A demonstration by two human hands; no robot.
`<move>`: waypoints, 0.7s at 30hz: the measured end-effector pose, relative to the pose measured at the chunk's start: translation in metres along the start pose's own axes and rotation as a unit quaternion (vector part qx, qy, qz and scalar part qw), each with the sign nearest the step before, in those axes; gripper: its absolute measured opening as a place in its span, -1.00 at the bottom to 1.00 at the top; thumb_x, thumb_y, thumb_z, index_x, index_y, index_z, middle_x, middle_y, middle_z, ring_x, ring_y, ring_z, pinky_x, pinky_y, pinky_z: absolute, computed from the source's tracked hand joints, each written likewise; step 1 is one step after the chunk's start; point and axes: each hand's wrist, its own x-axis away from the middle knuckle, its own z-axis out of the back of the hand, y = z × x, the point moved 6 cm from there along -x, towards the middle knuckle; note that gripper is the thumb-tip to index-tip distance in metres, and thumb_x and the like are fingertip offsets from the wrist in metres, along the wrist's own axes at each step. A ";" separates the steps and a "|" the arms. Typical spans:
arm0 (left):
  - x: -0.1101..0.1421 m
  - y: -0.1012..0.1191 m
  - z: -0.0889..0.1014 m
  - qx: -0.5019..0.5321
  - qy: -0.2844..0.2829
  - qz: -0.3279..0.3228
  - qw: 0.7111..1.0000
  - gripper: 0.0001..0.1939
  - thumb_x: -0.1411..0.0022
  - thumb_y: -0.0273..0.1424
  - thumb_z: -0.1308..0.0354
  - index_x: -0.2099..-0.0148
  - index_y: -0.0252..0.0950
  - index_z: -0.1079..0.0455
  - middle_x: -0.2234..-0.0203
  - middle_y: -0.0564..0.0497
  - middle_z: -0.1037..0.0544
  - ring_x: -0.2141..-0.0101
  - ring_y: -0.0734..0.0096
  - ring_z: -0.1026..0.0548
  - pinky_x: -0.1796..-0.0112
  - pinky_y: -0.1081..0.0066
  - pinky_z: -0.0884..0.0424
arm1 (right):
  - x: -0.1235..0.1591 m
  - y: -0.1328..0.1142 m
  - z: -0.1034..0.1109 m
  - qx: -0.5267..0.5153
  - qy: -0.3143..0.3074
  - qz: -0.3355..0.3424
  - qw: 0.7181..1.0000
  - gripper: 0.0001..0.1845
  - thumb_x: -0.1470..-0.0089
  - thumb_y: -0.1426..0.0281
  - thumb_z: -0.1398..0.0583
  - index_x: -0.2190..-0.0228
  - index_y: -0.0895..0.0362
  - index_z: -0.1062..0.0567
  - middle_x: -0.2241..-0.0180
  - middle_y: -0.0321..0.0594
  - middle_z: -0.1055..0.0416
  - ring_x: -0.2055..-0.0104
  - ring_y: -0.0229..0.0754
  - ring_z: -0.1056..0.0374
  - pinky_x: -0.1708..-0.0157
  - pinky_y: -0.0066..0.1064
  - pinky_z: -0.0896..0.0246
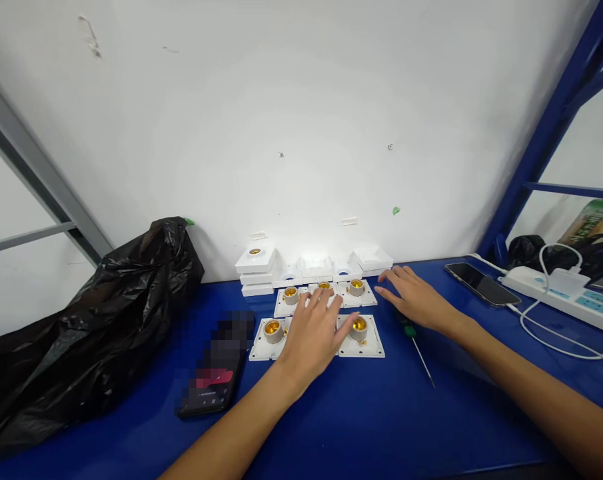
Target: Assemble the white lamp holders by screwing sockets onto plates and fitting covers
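Note:
Square white lamp holder bases with brass-coloured screw sockets lie in rows on the blue table. My left hand [314, 330] is spread palm down over the middle of them and hides part of the front row. A lamp holder base [371, 343] shows right of its thumb, another [261, 345] to its left. My right hand [414, 297] hovers or rests at the right end of the rows, fingers apart. Beneath it lies a screwdriver [410, 331] with a green and black handle, partly hidden, its shaft pointing towards me. Whether the right hand touches it, I cannot tell.
White square covers [316, 268] stand along the wall, some stacked [257, 279] at the left. A black plastic bag [106, 333] and a phone [214, 380] lie left. Another phone [481, 283], a power strip [571, 303] and white cables [561, 340] are right.

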 end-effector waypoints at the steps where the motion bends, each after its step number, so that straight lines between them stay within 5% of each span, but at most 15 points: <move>1: 0.000 -0.007 0.000 0.001 0.004 0.014 1.000 -0.61 -0.53 -0.15 0.04 -0.11 -0.31 -0.42 -0.12 -0.23 -0.51 -0.17 -0.05 -0.42 -0.20 -0.07 -0.25 | -0.001 -0.004 -0.001 -0.054 0.024 0.015 0.998 -0.57 -0.34 0.06 0.00 0.01 0.06 -0.43 -0.08 0.00 -0.44 -0.22 0.14 -0.30 -0.24 0.02 -0.19; 6: 0.002 -0.023 -0.017 0.063 -0.013 0.073 0.995 -0.65 -0.54 -0.19 0.06 -0.08 -0.28 -0.43 -0.18 -0.17 -0.45 -0.11 0.04 -0.48 -0.15 0.00 -0.38 | 0.001 -0.018 -0.022 -0.214 0.034 -0.010 0.976 -0.42 -0.38 0.02 0.05 -0.25 0.06 -0.24 -0.30 0.00 -0.27 -0.39 0.05 -0.16 -0.36 -0.01 -0.09; 11: 0.006 -0.023 -0.030 0.092 -0.004 0.111 0.990 -0.69 -0.52 -0.25 0.03 -0.09 -0.30 -0.42 -0.28 -0.24 -0.33 -0.23 -0.03 -0.38 -0.16 -0.02 -0.39 | 0.010 -0.038 -0.030 -0.138 -0.018 0.007 0.990 -0.38 -0.39 0.03 0.08 -0.32 0.07 -0.20 -0.34 0.02 -0.26 -0.37 0.14 -0.21 -0.31 0.10 -0.12; 21: 0.005 -0.004 -0.023 0.003 0.009 0.041 0.999 -0.72 -0.53 -0.30 0.05 -0.09 -0.29 -0.41 -0.30 -0.23 -0.37 -0.30 -0.02 -0.32 -0.22 -0.12 -0.27 | 0.008 -0.041 -0.030 -0.109 -0.037 0.049 0.992 -0.47 -0.42 0.11 0.09 -0.26 0.04 -0.30 -0.28 -0.04 -0.35 -0.32 0.09 -0.28 -0.26 0.07 -0.17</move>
